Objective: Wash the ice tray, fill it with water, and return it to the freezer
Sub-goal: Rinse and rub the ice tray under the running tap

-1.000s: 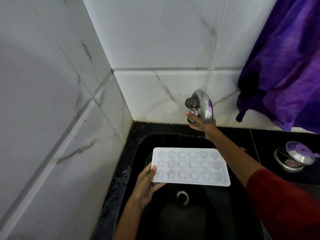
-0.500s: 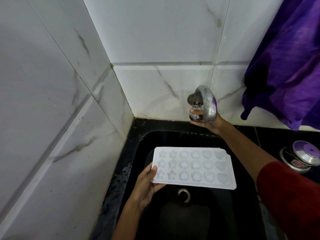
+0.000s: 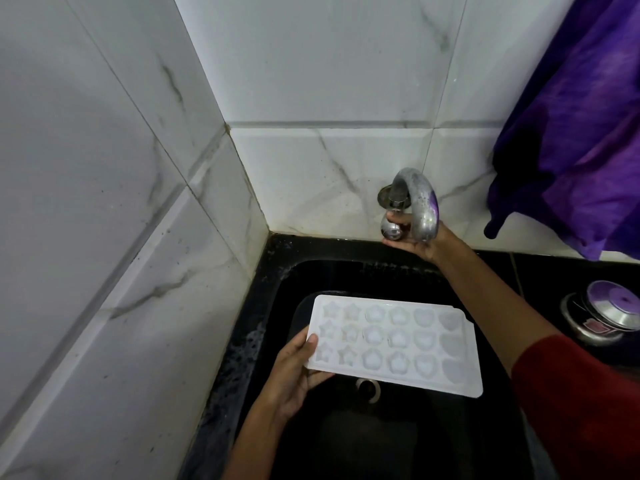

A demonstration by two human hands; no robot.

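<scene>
Ice tray (image 3: 394,344) pinched at edge by left hand (image 3: 294,372); right hand (image 3: 420,239) fingers curled round tap knob (image 3: 391,227).

Single view, head-worn, wide-angle. Aimed forward and steeply down into sink (image 3: 346,251) set in tiled wall corner (image 3: 239,161). Held close to tap (image 3: 423,199), which is framed right of centre. Purple cloth (image 3: 571,150) cut by right edge. Tile lines bowed by lens.
</scene>
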